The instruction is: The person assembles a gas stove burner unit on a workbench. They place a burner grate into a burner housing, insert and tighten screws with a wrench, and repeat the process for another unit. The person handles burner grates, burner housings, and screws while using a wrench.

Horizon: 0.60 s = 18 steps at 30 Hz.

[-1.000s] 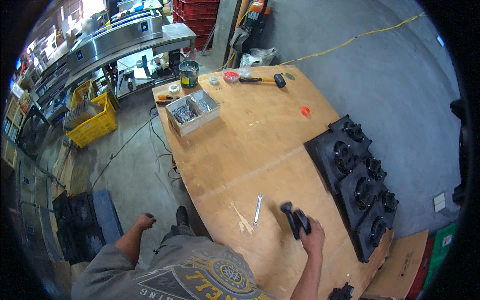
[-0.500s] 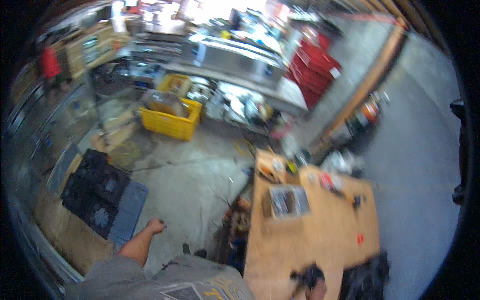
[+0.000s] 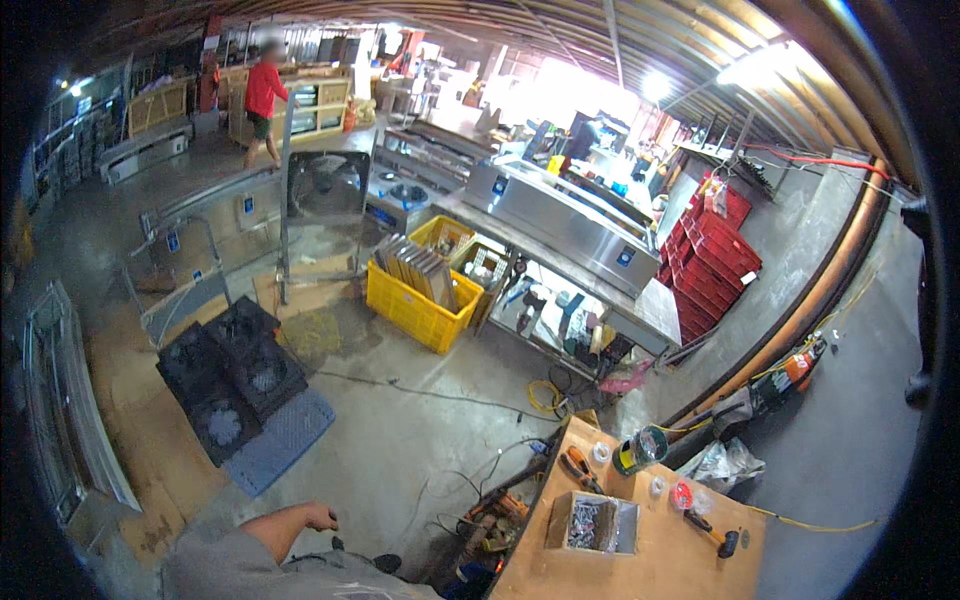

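My left hand (image 3: 320, 516) hangs low in front of me over the concrete floor, fingers curled in. Whether anything small is inside it is hidden. My right hand is out of view. To the right is a wooden-topped table (image 3: 640, 570) with an open box of screws or similar small metal parts (image 3: 590, 525). Beyond the box lies an orange-handled hand tool (image 3: 580, 468) beside a dark green can (image 3: 640, 450). A hammer with a black head (image 3: 727, 545) rests on the right side, by a small red-rimmed container (image 3: 681, 496).
Black square mats (image 3: 240, 365) and a blue mat (image 3: 280, 440) lie at left. Ahead stand a yellow crate (image 3: 420, 305) holding flat panels and a long steel workbench (image 3: 560, 215). Cables (image 3: 430, 397) cross the floor. A person in red (image 3: 264, 90) is far back.
The view has swung up and left, bringing more of the room in. My right hand and the dark tool it held on the table have left the picture. My left hand stays low.
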Each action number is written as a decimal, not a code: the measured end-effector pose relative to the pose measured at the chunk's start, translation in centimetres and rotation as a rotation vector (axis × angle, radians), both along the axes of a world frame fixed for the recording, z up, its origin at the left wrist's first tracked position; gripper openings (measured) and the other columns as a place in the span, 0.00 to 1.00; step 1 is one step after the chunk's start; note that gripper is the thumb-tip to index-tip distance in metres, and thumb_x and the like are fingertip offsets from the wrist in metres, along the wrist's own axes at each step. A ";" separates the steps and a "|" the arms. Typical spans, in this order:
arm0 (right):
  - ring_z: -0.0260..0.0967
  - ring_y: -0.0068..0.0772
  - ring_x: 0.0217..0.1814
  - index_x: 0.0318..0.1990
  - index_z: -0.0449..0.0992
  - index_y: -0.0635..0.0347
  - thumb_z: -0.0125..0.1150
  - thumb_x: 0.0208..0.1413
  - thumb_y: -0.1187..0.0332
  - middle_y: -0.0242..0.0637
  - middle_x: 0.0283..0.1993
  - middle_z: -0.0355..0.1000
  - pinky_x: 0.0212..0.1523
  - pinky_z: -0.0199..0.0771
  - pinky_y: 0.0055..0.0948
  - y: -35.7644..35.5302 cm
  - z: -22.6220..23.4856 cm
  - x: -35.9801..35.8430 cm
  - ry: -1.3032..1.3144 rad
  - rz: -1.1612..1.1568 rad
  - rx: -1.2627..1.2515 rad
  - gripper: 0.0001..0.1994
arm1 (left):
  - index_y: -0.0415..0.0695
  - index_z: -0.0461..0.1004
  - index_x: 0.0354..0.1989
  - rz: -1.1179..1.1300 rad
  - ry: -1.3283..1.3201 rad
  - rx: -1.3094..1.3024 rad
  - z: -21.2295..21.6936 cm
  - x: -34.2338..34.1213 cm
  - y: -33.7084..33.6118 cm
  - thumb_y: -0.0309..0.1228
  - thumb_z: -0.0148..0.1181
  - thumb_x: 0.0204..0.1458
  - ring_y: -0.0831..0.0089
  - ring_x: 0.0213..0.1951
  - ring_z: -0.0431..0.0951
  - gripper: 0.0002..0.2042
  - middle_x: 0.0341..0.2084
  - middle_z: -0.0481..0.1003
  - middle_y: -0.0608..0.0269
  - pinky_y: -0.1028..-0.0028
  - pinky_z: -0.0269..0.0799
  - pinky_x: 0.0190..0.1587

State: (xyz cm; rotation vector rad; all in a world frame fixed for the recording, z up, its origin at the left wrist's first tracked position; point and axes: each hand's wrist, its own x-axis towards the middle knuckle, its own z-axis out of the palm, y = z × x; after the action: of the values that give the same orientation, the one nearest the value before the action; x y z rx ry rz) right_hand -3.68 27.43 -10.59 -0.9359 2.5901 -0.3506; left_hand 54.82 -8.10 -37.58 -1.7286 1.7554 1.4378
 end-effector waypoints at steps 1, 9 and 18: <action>0.69 0.55 0.55 0.54 0.72 0.67 0.58 0.54 0.53 0.57 0.52 0.72 0.57 0.69 0.45 -1.3 -1.0 -0.8 -0.129 -0.057 0.005 0.27 | 0.44 0.79 0.48 -0.040 0.050 -0.062 0.8 0.6 -1.1 0.48 0.61 0.48 0.59 0.38 0.80 0.24 0.35 0.81 0.55 0.62 0.73 0.44; 0.71 0.54 0.54 0.52 0.73 0.68 0.62 0.52 0.61 0.55 0.50 0.74 0.56 0.70 0.42 -12.6 -3.6 3.1 -0.005 0.310 -0.126 0.23 | 0.44 0.77 0.51 0.450 0.025 -0.267 4.9 6.7 -8.5 0.47 0.62 0.48 0.54 0.50 0.77 0.25 0.47 0.78 0.50 0.62 0.71 0.54; 0.72 0.49 0.51 0.53 0.74 0.64 0.63 0.55 0.60 0.51 0.51 0.74 0.52 0.71 0.39 -36.2 -5.6 20.9 -0.217 0.507 -0.180 0.22 | 0.44 0.81 0.44 0.581 -0.141 0.035 -2.8 21.7 -11.6 0.50 0.60 0.48 0.52 0.46 0.78 0.23 0.42 0.79 0.47 0.57 0.72 0.47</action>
State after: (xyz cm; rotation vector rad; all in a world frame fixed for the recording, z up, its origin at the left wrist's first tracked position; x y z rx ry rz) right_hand 17.23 -8.76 -16.23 -1.4782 2.0596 -0.5126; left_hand 76.48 -19.68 -40.36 -2.3764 1.1948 1.4848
